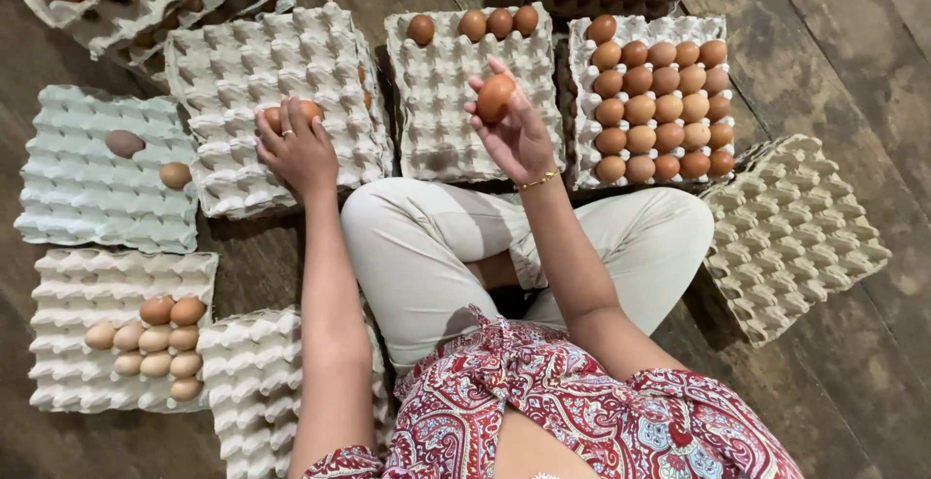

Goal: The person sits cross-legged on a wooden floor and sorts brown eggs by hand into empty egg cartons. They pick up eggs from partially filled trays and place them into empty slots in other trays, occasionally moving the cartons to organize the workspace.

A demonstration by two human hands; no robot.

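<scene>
My right hand point(516, 130) holds one brown egg point(495, 97) at the fingertips, raised over the middle grey egg tray point(436, 130), which has a short row of brown eggs point(473, 24) along its far edge. My left hand point(299, 152) rests on a stack of grey trays point(242, 81) to the left, fingers closed over two brown eggs point(291, 113). I sit cross-legged on a wooden floor in pale trousers and a red patterned top.
A tray full of brown eggs point(655, 101) lies at the right, with a tan stack of trays point(790, 232) beside it. At the left are a pale blue tray point(78, 198) with two eggs and a tray of paler eggs point(155, 338). More trays lie at the top.
</scene>
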